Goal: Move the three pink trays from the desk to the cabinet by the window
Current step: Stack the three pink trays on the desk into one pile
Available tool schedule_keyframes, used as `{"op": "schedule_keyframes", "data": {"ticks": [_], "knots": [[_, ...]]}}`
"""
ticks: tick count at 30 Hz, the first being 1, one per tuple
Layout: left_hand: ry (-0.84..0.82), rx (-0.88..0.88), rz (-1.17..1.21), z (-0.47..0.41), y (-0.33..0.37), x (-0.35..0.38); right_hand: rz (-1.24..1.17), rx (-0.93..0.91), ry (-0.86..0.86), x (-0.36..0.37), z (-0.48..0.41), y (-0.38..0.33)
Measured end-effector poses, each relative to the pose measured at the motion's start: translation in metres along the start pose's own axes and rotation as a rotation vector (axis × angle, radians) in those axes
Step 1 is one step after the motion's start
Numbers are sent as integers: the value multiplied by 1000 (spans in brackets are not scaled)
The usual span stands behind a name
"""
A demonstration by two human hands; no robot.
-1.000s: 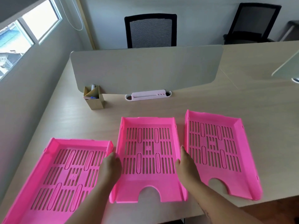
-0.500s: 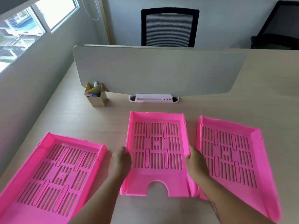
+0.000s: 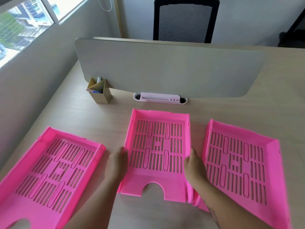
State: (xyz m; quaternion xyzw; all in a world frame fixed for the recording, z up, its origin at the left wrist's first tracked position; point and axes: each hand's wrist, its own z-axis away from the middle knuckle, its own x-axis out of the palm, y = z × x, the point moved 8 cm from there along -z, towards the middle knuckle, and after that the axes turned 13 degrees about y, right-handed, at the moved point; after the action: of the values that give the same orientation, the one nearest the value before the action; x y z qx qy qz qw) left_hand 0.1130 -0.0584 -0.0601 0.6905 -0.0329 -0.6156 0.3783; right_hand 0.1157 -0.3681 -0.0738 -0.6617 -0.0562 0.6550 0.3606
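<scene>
I see my left hand (image 3: 118, 160) and right hand (image 3: 194, 164) grasping the side walls of the middle pink tray (image 3: 157, 151) on the bench (image 3: 115, 116); the other trays lie at 9 o'clock (image 3: 49, 172) and 3 o'clock (image 3: 239, 164).

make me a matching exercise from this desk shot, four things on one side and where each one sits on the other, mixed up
Things:
1. middle tray
2. left tray
3. cardboard pen holder
4. white organiser

Places:
A. at the foot of the divider, beyond the middle tray
B. between the two hands
C. by the divider's left end
D. nearest the window wall, untouched

Pairs: 1-B, 2-D, 3-C, 4-A
</scene>
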Motion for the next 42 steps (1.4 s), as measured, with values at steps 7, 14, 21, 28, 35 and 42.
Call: {"op": "schedule_keyframes", "data": {"ticks": [7,14,21,28,35,42], "knots": [[-49,-27,77,-3,-5,2,-64,44,7,-4,7,2],[114,409,-9,12,42,-10,-100,75,152,-54,13,2],[-92,728,144,69,144,20,-64,88,353,-130,18,41],[-400,681,77,129,214,82,-50,265,461,-205,14,138],[-407,391,12,149,223,133,-45,359,333,-219,-19,206],[-315,195,8,149,215,157,-2,343,89,-187,-28,244]]}}
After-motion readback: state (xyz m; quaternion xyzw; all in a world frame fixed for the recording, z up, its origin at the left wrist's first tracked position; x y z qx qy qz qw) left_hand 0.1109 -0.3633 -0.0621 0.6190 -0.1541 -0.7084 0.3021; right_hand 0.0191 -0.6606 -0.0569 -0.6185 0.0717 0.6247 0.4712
